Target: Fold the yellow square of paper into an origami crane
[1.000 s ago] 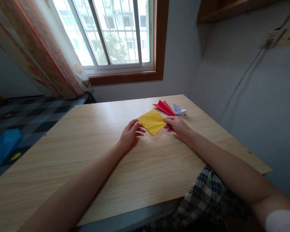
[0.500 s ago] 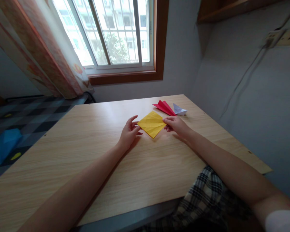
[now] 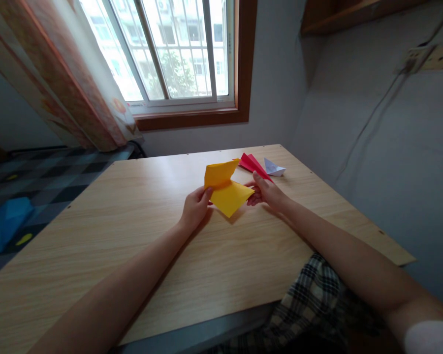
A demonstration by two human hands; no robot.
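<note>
A creased yellow origami paper is held just above the table, its back flap raised and its lower part a flat point towards me. My left hand pinches its left edge, thumb on top. At the opposite side, my right hand has its thumb lifted away from the fingers. The paper's right corner reaches those fingers, and whether it rests on them is hard to see. Behind my right hand lies a folded red paper plane, partly covered by the hand. Beside it stands a small white paper boat.
The light wooden table spreads out around my hands. A blue folded paper lies on a checked cloth at the left. Ahead are a barred window and a curtain; a cord hangs along the right wall.
The yellow paper was a flat diamond and now has a flap opened upward. My left hand has closed on its left edge, while my right thumb has come off the right corner.
</note>
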